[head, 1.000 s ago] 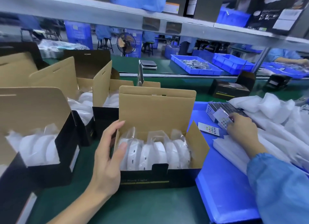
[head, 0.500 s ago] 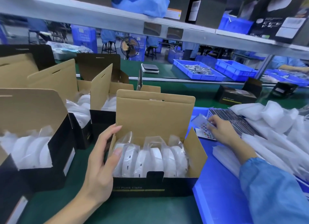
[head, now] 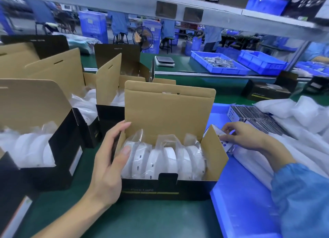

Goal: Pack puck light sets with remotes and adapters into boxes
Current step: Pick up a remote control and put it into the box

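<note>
Beyond the fingers, on the green surface (head: 142, 220), stand more open boxes of bagged white lights: one at far left (head: 44, 149) and two behind it (head: 83, 113) (head: 114, 99), their brown lids upright. A stack of remotes (head: 256, 116) and heaps of white bags (head: 302, 116) lie on the blue tray (head: 240, 202) past the right hand. Farther back sit a closed black box (head: 267, 92), two blue bins (head: 219, 63) (head: 261, 61) and a fan (head: 143, 37).

Between the two hands stands the open box (head: 169, 189), lid up. The left hand (head: 106, 168) holds its left end, fingers (head: 119, 129) along the outside wall, thumb over the rim touching the nearest light. Six bagged lights (head: 165, 161) stand on edge inside, just beside that thumb. The right hand (head: 243, 136) pinches one remote (head: 224, 141) just outside the box's right flap (head: 213, 149), which stands between remote and lights.
</note>
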Tool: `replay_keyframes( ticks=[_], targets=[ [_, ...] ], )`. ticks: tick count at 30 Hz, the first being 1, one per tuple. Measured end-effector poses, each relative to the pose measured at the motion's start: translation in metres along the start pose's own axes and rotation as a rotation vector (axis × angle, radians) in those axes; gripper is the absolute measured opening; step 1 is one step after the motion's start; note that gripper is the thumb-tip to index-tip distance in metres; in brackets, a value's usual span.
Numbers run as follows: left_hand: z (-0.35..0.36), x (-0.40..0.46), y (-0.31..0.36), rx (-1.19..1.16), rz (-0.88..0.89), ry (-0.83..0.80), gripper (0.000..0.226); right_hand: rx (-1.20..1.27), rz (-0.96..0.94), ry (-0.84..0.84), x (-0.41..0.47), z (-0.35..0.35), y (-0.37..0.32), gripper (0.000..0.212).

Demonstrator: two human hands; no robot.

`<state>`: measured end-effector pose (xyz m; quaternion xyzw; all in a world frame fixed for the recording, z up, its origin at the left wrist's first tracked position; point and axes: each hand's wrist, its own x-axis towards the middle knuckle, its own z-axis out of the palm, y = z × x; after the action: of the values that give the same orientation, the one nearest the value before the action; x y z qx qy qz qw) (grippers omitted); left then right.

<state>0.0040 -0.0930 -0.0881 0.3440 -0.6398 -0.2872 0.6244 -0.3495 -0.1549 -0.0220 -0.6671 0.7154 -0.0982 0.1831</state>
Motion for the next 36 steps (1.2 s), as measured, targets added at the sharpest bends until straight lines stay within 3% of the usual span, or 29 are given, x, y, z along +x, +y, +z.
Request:
replay_keyframes(
  ticks=[2,4,6,9,13,17,21,27,30,33,36],
  targets=[
    [0.001,0.000,0.001,-0.002,0.006,0.010,0.044,0.116,-0.082,0.305,-0.023,-0.021,-0.011,0.009],
    [0.002,-0.001,0.001,-0.020,0.001,0.017,0.045,0.500,-0.293,0.525,-0.053,-0.044,-0.037,0.007],
    [0.002,-0.001,0.003,-0.050,0.009,0.026,0.046,0.713,-0.606,0.518,-0.079,-0.054,-0.079,0.016],
    [0.003,0.000,0.005,-0.112,0.001,0.010,0.042,0.500,-0.776,0.358,-0.086,-0.039,-0.145,0.013],
    [0.002,0.000,0.007,-0.176,0.009,0.039,0.042,-0.119,-0.723,0.301,-0.058,0.001,-0.192,0.016],
    [0.001,0.000,0.005,-0.204,0.000,0.066,0.041,-0.199,-0.611,0.280,-0.049,0.042,-0.204,0.014],
    [0.000,0.000,0.002,-0.186,-0.003,0.090,0.044,-0.431,-0.636,0.303,-0.049,0.068,-0.204,0.013],
    [-0.001,0.001,-0.001,-0.175,-0.017,0.082,0.042,-0.468,-0.639,0.401,-0.051,0.074,-0.202,0.004],
    [-0.001,0.000,-0.002,-0.176,-0.035,0.070,0.043,-0.453,-0.488,0.258,-0.043,0.077,-0.198,0.008],
    [-0.001,0.001,-0.003,-0.159,-0.032,0.074,0.043,-0.441,-0.532,0.137,-0.037,0.075,-0.199,0.012],
    [-0.002,0.001,-0.002,-0.155,-0.040,0.068,0.042,-0.159,-0.591,0.105,-0.040,0.053,-0.198,0.013]
  ],
)
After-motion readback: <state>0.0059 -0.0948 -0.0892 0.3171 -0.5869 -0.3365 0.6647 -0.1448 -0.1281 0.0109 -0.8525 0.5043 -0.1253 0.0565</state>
